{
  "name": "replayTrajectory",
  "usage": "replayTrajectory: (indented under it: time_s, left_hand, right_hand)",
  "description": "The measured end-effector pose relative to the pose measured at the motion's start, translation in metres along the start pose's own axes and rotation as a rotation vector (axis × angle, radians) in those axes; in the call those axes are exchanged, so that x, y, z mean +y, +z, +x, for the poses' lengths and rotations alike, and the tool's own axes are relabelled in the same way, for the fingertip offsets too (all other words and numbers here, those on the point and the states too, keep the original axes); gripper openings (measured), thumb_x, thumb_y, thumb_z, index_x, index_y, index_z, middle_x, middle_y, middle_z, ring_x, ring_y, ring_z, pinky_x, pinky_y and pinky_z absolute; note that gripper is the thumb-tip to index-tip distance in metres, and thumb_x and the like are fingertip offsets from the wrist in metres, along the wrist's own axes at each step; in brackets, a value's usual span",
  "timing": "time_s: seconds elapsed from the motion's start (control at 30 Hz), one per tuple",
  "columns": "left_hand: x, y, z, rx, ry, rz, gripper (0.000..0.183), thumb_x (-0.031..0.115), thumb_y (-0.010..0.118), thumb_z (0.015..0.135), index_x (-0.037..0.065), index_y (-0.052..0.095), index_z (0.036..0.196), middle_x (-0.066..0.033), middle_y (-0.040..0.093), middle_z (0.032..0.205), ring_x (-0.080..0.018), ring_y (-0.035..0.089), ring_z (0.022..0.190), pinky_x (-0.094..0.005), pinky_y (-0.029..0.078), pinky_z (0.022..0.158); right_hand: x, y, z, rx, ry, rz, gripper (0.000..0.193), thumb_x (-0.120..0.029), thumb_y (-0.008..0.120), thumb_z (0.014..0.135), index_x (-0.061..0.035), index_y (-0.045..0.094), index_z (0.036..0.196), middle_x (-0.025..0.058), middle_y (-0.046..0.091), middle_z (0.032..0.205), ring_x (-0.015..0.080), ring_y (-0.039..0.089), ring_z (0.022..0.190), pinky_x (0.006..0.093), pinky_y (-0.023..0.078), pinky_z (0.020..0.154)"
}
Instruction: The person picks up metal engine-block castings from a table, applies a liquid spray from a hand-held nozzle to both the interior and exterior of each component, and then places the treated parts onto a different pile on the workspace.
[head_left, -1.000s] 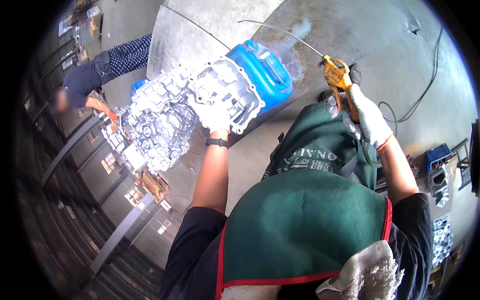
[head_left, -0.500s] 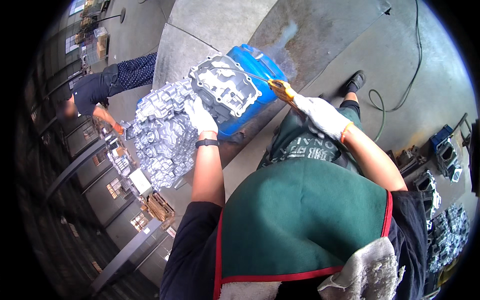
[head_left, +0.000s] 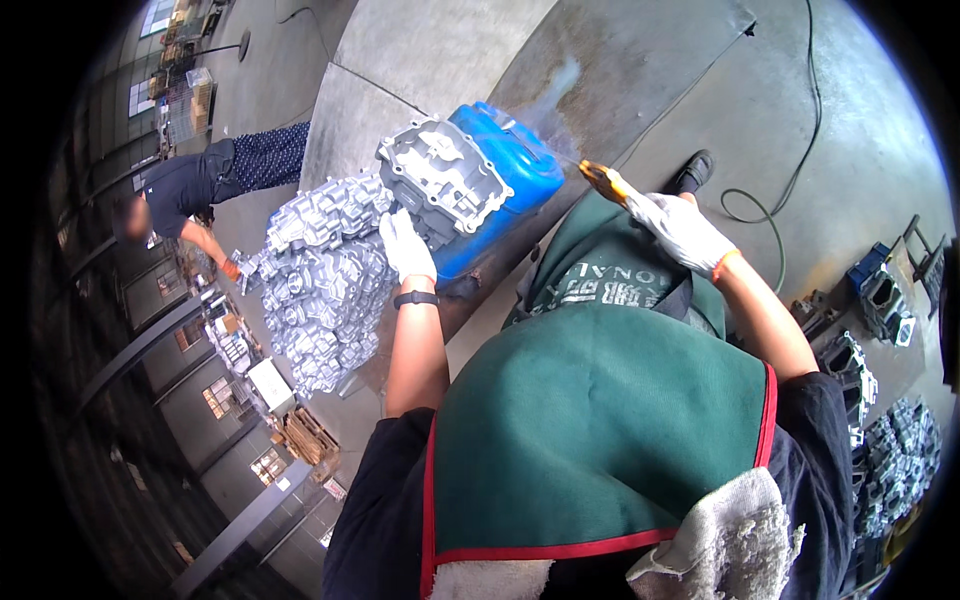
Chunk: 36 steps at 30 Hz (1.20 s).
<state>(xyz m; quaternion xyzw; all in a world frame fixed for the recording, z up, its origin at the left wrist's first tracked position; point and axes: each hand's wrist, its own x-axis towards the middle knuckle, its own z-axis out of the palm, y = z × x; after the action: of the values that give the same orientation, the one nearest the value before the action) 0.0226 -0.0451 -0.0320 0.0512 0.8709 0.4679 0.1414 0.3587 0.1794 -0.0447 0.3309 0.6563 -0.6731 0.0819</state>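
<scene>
A grey metal casting (head_left: pixel 488 165), an open housing with a bolt-holed rim, lies tilted on top of a blue plastic drum (head_left: pixel 535 180). My left hand (head_left: pixel 406 248), in a white glove, rests against the casting's near left side with its fingers stretched out. To the right of the drum, my right hand (head_left: pixel 685 232), also gloved in white, is closed around a thin-shafted tool with a yellow handle (head_left: pixel 606 183). The tool's shaft is mostly blurred, and its tip stands clear of the casting.
Stacked grey castings (head_left: pixel 325 285) stand left of the drum. Another person (head_left: pixel 190 185) reaches toward their far left end. A green hose (head_left: pixel 765 207) lies on the floor at right. More castings (head_left: pixel 895 460) are piled at the lower right.
My right hand has moved right, drawing the tool out of the casting. My left hand has shifted slightly down, and its fingers look straighter against the casting.
</scene>
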Motion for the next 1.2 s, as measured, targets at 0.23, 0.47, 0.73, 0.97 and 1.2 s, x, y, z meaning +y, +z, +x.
replayTrajectory:
  time_s: [0.23,0.47,0.73,0.97,1.2]
  left_hand:
    - [-0.018,-0.010,0.006,0.005,-0.040,-0.085,0.059,0.029,0.055,0.089,-0.002,0.034,0.134,-0.0130,0.041,0.135,-0.0219,0.040,0.120,-0.0315,0.030,0.101]
    - [-0.036,-0.010,0.017,-0.025,-0.036,-0.152,0.056,0.030,0.057,0.088,0.000,0.038,0.132,-0.0106,0.047,0.128,-0.0203,0.045,0.112,-0.0310,0.035,0.095]
    - [-0.025,-0.003,0.009,-0.073,-0.167,-0.256,0.051,0.029,0.059,0.087,0.009,0.041,0.130,-0.0037,0.050,0.120,-0.0156,0.047,0.106,-0.0315,0.036,0.089]
    - [-0.032,-0.004,0.007,-0.084,-0.170,-0.257,0.042,0.028,0.056,0.088,0.013,0.045,0.125,-0.0076,0.050,0.125,-0.0225,0.046,0.116,-0.0382,0.032,0.099]
    - [-0.023,-0.012,0.003,-0.035,-0.184,-0.364,0.035,0.022,0.060,0.086,0.010,0.048,0.117,-0.0028,0.054,0.106,-0.0147,0.050,0.098,-0.0281,0.039,0.083]
  right_hand:
    - [-0.038,-0.024,-0.020,-0.317,0.196,0.366,0.052,-0.057,0.041,0.089,-0.0078,0.056,0.079,0.0031,0.053,0.063,0.0094,0.040,0.037,0.0223,0.031,0.030]
    - [-0.018,-0.027,-0.029,-0.092,0.221,-0.021,0.060,-0.055,0.036,0.092,-0.0001,0.058,0.087,0.0094,0.058,0.069,0.0198,0.057,0.067,0.0327,0.044,0.066]
    - [-0.044,0.014,0.018,-0.075,0.006,-0.114,0.056,-0.053,0.040,0.090,-0.0003,0.058,0.094,0.0111,0.060,0.077,0.0229,0.057,0.068,0.0340,0.043,0.068]
    - [-0.041,0.035,0.035,0.000,-0.132,-0.159,0.052,-0.049,0.040,0.091,0.0003,0.058,0.095,0.0181,0.061,0.081,0.0355,0.058,0.079,0.0408,0.042,0.074]
    - [-0.034,0.006,0.013,0.040,0.005,-0.020,0.067,-0.060,0.035,0.088,0.0023,0.058,0.099,0.0146,0.062,0.081,0.0257,0.058,0.076,0.0341,0.043,0.075]
